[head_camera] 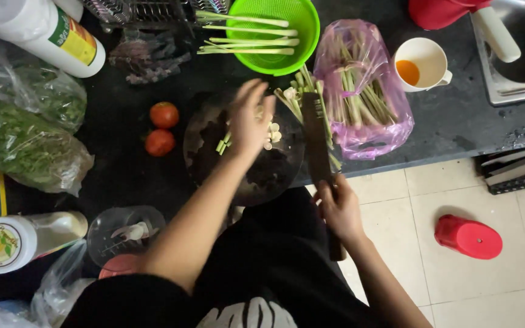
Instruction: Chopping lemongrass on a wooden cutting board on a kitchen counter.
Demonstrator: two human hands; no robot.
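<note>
Dark counter [457, 121] fills most of my view, tiled floor to its right. On it sits a round board [238, 176], and my left hand [249, 118] hovers over it with fingers spread, holding nothing, above a small scatter of cut pieces [271, 132]. My right hand [338, 209] is closed around a knife [316, 143], its blade lying along the board's right edge beside a few whole stalks [302, 88]. I judge the chopping barely begun: the pink bag [366, 91] is full of stalks, and more lie across the green colander [274, 33]. Two tomatoes [162, 127] sit untouched left of the board.
</note>
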